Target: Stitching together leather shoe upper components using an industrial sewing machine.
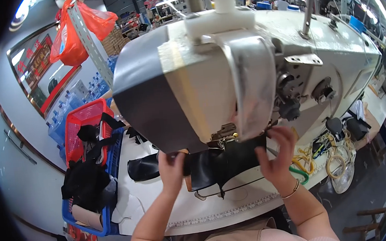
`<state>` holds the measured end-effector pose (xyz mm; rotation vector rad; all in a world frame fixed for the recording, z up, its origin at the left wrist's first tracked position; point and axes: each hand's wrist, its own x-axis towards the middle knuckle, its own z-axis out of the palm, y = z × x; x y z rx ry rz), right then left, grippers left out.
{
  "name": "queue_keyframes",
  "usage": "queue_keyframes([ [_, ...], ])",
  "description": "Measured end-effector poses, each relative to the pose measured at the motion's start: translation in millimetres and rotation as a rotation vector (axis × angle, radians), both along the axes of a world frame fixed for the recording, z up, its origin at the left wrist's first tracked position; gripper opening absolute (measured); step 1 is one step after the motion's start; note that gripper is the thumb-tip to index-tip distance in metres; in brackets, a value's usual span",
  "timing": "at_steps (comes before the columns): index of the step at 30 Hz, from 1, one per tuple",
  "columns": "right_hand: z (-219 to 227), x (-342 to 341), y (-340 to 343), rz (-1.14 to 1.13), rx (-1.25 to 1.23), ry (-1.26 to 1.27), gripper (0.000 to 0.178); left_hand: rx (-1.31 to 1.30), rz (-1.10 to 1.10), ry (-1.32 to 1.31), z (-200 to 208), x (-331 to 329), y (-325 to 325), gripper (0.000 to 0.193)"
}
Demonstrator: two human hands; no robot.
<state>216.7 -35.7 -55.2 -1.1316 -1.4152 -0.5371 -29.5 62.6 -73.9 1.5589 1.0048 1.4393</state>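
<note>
head view: the big sewing machine head [225, 71] looms over the work and hides the needle area, so the exact spot where the black leather piece [215, 166] meets the machine cannot be made out. the left hand [172, 168] is clamped on the leather's left part, fingers curled over its edge; the right hand [276, 152] pinches the right part just under the metal guard [254, 87]. the hands are apart, with the leather between them. below them lies the white table [140, 198], with a measuring strip along its near edge. left of the left hand sit a red basket [86, 130] and a blue crate [105, 215] with dark pieces. far up left hang orange bags [69, 39] beside a framed red sign [36, 65].
</note>
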Motion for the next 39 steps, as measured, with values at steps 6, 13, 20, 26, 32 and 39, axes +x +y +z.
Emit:
queue_keyframes([
  [6, 14, -7, -11, 0.113, -0.019, -0.131, 0.063, 1.019, -0.224, 0.664, 48, 13, -22, 0.027],
  [13, -3, 15, 1, -0.054, -0.061, -0.416, 0.021, -0.197, -0.459, -0.193, 66, 20, -19, 0.016],
  [20, 6, 6, -8, -0.018, -0.139, -0.259, 0.039, 0.834, -0.476, 0.668, 57, 8, -20, 0.02],
  [26, 24, 0, -2, 0.055, -0.17, -0.21, 0.068, 0.51, -0.573, 0.447, 56, 4, -18, 0.016],
  [32, 11, 4, -1, -0.009, -0.164, -0.271, 0.048, 0.568, -0.556, 0.495, 54, 6, -17, 0.015],
  [39, -5, 8, 11, -0.022, -0.031, -0.12, 0.042, 0.808, -0.507, 0.646, 58, 3, -16, 0.032],
])
